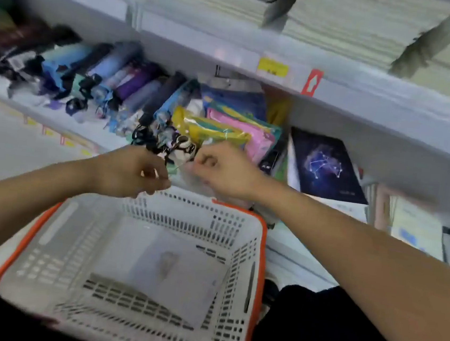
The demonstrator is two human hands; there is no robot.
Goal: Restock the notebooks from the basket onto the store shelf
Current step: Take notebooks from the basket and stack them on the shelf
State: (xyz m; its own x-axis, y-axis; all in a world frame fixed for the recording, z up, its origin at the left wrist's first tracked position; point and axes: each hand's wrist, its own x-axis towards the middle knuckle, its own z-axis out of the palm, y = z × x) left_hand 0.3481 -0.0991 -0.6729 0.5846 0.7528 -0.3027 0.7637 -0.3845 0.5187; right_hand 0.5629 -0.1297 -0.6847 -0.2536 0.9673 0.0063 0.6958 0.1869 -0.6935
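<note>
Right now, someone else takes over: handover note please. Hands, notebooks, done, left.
Left hand: fingers curled, pinching something small at the shelf edge; too blurred to name.
Right hand: curled likewise, beside a clear packet.
Basket: white with orange rim, below the hands; one pale notebook lies flat inside.
Shelf: dark constellation notebook lies on a stack to the right.
Left: shelve the last notebook.
</note>
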